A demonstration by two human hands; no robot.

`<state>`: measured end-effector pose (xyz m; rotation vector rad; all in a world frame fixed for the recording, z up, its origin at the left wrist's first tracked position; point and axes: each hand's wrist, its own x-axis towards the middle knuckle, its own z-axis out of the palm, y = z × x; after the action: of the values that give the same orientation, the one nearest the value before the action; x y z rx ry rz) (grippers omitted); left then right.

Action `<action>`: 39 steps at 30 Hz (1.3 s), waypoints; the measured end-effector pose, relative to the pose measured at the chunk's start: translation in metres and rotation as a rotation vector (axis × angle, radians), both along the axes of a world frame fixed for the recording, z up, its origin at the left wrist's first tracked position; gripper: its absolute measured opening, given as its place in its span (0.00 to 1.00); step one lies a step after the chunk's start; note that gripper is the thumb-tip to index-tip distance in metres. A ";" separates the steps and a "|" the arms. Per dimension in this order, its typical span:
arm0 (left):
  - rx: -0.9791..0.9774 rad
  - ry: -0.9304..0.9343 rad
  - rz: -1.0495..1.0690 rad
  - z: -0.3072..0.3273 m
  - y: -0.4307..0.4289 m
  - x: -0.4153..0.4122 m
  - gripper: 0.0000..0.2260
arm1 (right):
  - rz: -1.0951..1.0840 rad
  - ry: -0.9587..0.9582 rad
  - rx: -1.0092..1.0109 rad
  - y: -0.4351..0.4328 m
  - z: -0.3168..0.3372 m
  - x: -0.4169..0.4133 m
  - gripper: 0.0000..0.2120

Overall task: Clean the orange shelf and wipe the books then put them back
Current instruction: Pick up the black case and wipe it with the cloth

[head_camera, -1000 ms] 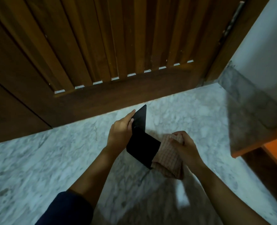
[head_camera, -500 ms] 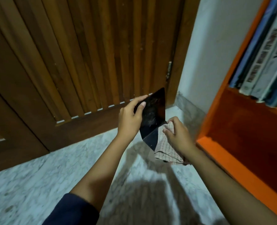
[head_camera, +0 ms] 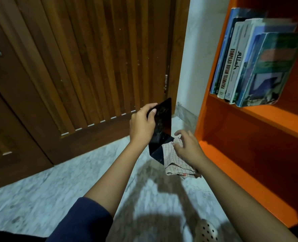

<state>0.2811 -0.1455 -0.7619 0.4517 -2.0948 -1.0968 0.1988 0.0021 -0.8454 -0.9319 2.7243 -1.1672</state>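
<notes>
Progress: mid-wipe, I'd say, nowhere near done
Left hand: centre of frame, gripping the top edge of a black bent plate (bookend maybe?), dusty smears on it
Right hand: just right of it, on a checked cloth lying against the plate's lower flap; fingers spread loose, can't tell if it's actually pinching the cloth
Books: upper right, a row leaning on the upper board of the orange shelf; wiped or not, no idea
Lower compartment: lower right, no books in the part showing
Left to do: finish the plate, put it back, probably the shelf too (my guess)
</notes>
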 end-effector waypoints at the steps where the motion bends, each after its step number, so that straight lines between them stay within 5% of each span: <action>1: -0.003 -0.001 0.011 0.000 0.001 0.002 0.11 | -0.021 0.012 -0.069 0.000 0.000 0.004 0.08; 6: 0.009 0.017 0.082 -0.001 0.004 0.006 0.11 | -0.171 0.110 -0.063 -0.001 0.001 0.016 0.08; 14: 0.080 0.026 0.166 0.002 -0.002 0.014 0.11 | 0.162 0.212 0.341 -0.004 -0.010 0.037 0.30; 22: 0.110 0.036 0.152 0.001 -0.007 0.024 0.10 | 0.251 0.235 0.186 -0.008 -0.018 0.033 0.12; 28: 0.071 0.093 0.117 0.004 -0.003 0.024 0.10 | 0.137 0.168 -0.090 -0.011 -0.002 0.028 0.12; 39: 0.114 0.109 0.121 0.000 -0.006 0.020 0.10 | 0.325 0.209 0.183 -0.017 -0.006 0.041 0.12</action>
<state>0.3012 -0.1511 -0.7619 0.5547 -1.8921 -1.1478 0.2401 -0.0153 -0.8511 -1.4690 2.6298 -0.7897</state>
